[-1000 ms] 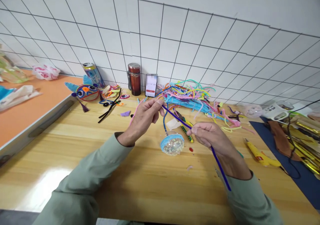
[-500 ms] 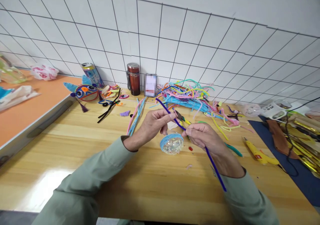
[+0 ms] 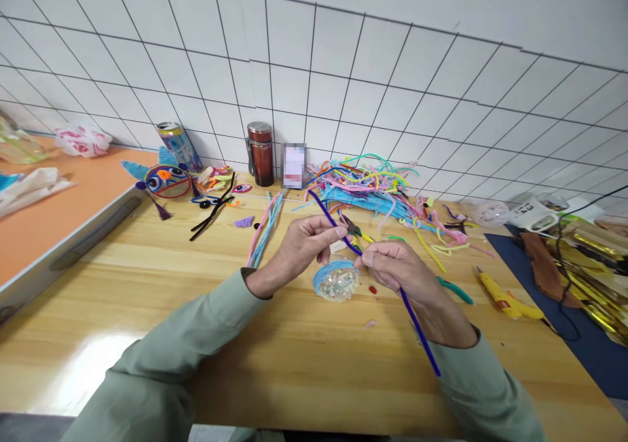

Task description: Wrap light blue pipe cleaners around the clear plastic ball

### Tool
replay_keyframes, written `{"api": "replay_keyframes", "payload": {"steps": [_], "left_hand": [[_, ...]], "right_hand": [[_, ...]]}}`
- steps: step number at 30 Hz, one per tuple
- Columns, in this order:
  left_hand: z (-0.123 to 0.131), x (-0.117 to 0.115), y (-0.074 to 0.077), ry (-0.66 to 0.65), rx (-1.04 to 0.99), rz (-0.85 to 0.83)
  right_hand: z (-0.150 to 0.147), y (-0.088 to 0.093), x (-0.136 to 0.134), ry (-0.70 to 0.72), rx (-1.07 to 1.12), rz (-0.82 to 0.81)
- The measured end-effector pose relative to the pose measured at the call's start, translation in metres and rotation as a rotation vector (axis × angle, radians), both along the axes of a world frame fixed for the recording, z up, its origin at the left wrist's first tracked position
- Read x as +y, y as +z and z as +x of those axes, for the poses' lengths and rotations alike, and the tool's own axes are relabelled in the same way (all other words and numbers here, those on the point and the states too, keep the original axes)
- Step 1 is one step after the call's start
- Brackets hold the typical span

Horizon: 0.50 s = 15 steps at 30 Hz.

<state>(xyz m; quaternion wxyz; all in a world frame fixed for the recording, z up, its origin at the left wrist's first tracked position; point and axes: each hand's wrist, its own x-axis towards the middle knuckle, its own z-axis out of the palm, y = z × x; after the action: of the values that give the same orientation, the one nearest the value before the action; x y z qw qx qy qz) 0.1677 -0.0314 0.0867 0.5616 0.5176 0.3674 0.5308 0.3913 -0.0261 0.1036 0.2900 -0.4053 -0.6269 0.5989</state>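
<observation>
A dark blue pipe cleaner (image 3: 420, 332) runs slantwise through both hands, its lower end hanging over my right sleeve. My left hand (image 3: 309, 238) pinches it near the upper part between thumb and fingers. Farther along, my right hand (image 3: 400, 265) is closed on the same strand. Just below the hands, a clear ball (image 3: 337, 284) wrapped in light blue at the top rests on the table, with small bits showing inside. Pliers with yellow handles (image 3: 362, 235) lie behind the fingers, partly hidden.
A heap of coloured pipe cleaners (image 3: 363, 190) lies by the wall, beside a phone (image 3: 294, 166) and a red-brown thermos (image 3: 260, 154). A decorated blue bird-like piece (image 3: 169, 182) and a can (image 3: 179, 146) stand left. At right lies a yellow glue gun (image 3: 507, 298) with a cord.
Both hands keep their hold on the pipe cleaner with hardly any movement. The whole view has shifted slightly.
</observation>
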Motion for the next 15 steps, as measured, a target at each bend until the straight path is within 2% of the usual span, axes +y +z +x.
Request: {"api": "replay_keyframes", "payload": {"steps": [3, 10, 15], "left_hand": [[-0.004, 0.003, -0.003, -0.001, -0.048, 0.032], [-0.018, 0.013, 0.004, 0.186, -0.169, 0.068], [-0.021, 0.016, 0.012, 0.115, -0.251, 0.043]], "right_hand": [[0.000, 0.000, 0.000, -0.017, -0.002, -0.006], [0.000, 0.002, -0.001, -0.012, 0.016, -0.019], [0.001, 0.005, -0.001, 0.001, 0.040, -0.058]]}}
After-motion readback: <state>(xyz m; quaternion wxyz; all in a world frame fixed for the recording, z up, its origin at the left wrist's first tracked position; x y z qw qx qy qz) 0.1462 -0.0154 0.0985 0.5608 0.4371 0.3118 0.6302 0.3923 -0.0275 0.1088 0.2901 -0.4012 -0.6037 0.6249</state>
